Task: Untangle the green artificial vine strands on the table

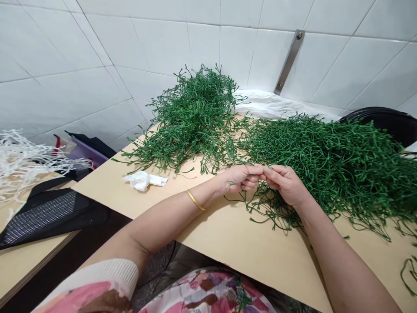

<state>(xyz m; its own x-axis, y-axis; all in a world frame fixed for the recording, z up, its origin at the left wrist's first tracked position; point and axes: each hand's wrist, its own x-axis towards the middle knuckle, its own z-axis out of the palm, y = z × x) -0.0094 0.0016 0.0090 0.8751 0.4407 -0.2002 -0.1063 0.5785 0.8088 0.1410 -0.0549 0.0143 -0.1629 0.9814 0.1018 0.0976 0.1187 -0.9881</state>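
Note:
My left hand [245,178] is closed, fingers curled, with a bit of thin green plastic stem [232,184] poking out by the palm. Its fingertips meet those of my right hand [286,184], which is closed in a pinch; what lies between the tips is too small to make out. Both hands are just above the table, at the near edge of a large heap of green artificial plant stems [312,148] with small forked tips. Loose stems [267,213] lie under and beside my right hand. A second, taller heap of stems [195,117] stands farther back to the left.
A crumpled white tissue [143,180] lies on the wooden table [208,234] left of my hands. Behind are a white plastic sheet [273,104], a black round object [384,121] and a tiled wall. White strands [29,156] and black mesh fabric [42,213] occupy another table at left.

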